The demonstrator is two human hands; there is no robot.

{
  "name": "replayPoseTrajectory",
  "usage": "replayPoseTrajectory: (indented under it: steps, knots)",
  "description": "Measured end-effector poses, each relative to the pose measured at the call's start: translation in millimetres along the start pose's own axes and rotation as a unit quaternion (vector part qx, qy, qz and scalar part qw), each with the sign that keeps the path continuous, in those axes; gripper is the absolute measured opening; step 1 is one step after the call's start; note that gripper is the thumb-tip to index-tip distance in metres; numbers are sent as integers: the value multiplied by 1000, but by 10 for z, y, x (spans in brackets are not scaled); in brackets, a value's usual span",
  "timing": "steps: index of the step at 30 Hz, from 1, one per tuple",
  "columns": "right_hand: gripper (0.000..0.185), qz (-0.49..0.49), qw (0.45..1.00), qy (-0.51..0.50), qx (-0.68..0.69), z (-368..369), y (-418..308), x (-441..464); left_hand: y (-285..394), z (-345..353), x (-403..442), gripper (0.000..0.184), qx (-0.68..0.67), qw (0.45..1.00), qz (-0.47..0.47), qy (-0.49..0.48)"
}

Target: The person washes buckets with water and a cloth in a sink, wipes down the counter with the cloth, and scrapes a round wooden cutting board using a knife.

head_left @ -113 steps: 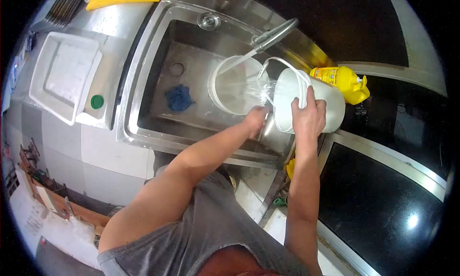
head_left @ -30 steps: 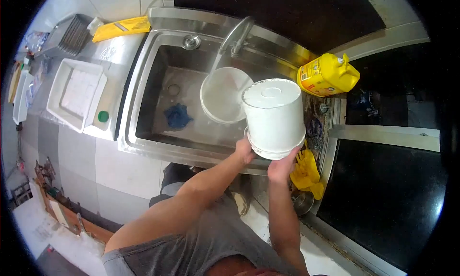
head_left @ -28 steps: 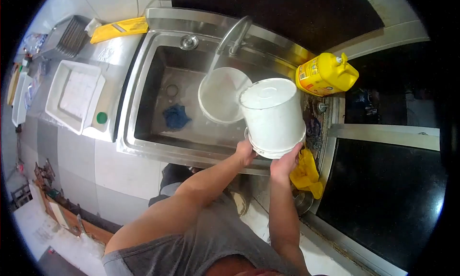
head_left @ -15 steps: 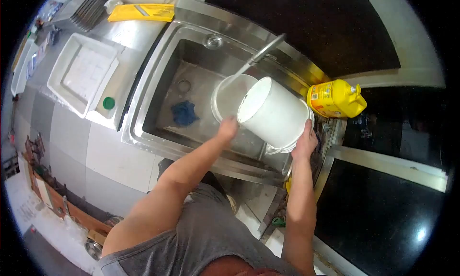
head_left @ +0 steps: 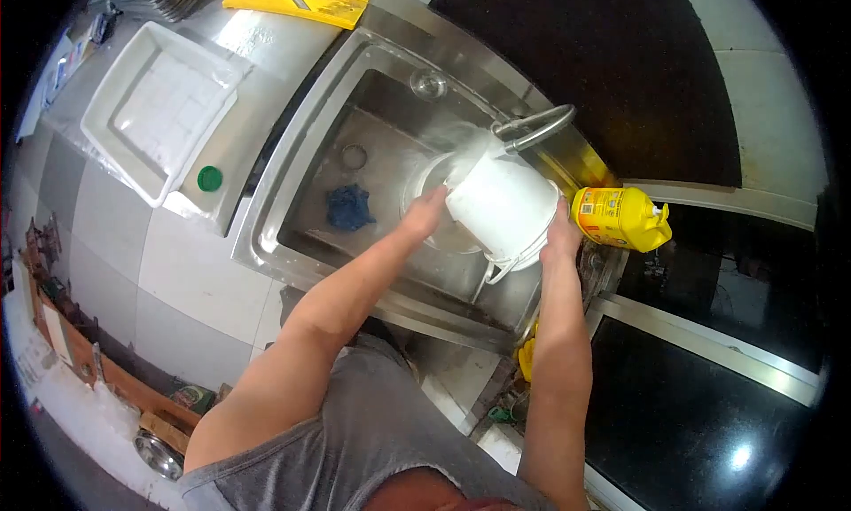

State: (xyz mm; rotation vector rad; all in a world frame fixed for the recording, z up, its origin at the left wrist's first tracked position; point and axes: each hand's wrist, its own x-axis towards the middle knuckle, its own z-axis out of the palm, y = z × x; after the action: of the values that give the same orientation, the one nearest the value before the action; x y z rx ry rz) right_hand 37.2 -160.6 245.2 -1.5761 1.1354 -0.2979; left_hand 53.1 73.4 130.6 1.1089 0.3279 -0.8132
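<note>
Both my hands hold a white bucket (head_left: 505, 205) on its side over the steel sink (head_left: 266, 236). My left hand (head_left: 425, 212) grips its left end. My right hand (head_left: 560, 234) is closed on the ridged end, near the hanging handle (head_left: 503, 272). Water splashes on the bucket's upper side beneath the curved faucet (head_left: 545, 128). Behind it, a second round white container (head_left: 415, 187) sits in the sink, partly hidden by the bucket. A crumpled blue cloth (head_left: 349, 207) lies on the sink floor.
Just right of my right hand, a yellow jug (head_left: 620, 218) stands by the sink edge. On the left counter are a white tray (head_left: 96, 121), a green cap (head_left: 209, 179) and a yellow slicer (head_left: 292, 0). A dark glossy surface (head_left: 691, 396) lies at right.
The bucket has turned in my hands, so its round left end no longer faces up toward me. The faucet spout has swung right, and water now splashes over the bucket.
</note>
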Motion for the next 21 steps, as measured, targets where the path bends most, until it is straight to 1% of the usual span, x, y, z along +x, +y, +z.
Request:
replayPoseTrajectory:
  steps: [2,5,6,8,9,11,12,15,18,20,21]
  knots:
    - [61,2,1000,0,9,6,2,3,-66,-40,111,65,-8,1000,17,5]
    - [50,40,998,40,28,62,-121,-197,-98,-56,193,63,10,999,32,9]
    - [51,54,997,50,37,90,-202,-313,-92,-57,208,62,22,999,35,10]
    - [51,84,993,70,55,120,-326,-546,26,-27,111,57,78,993,89,-5]
    - [54,79,992,52,81,31,-211,-478,83,-11,65,55,106,988,116,-12]
    - [60,70,988,17,133,-210,103,-236,105,16,58,47,170,961,219,-13]
    - [58,80,987,28,139,-229,121,-289,115,35,33,44,201,942,268,-15]
    - [54,95,981,57,160,-142,112,-444,191,86,-55,35,269,893,360,42]
    - [54,93,975,81,185,-35,106,-631,365,148,-144,32,268,862,425,67]
    - [54,97,971,95,196,-90,221,-633,407,110,-178,32,261,868,420,41]
    - [54,93,974,84,190,-146,258,-640,409,84,-201,33,257,871,417,28]
